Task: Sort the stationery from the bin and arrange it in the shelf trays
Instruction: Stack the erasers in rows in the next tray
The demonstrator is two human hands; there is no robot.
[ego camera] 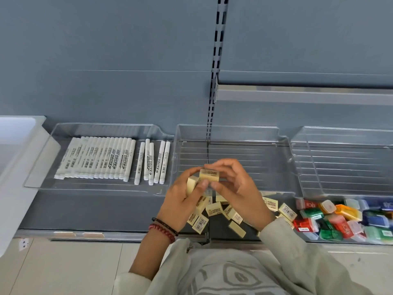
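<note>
Cream erasers [209, 175], white markers [110, 159], clear trays [234, 133].

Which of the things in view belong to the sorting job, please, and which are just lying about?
Job: yellow note pads, pad in both hands, white markers, coloured boxes, clear trays.
Lying about: white bin, wall socket.

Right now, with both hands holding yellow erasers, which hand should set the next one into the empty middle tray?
Right hand, probably. It pinches the top eraser at its fingertips over the middle tray, free to lift away. The left hand cradles the remaining erasers, so it suits holding the stock.
</note>
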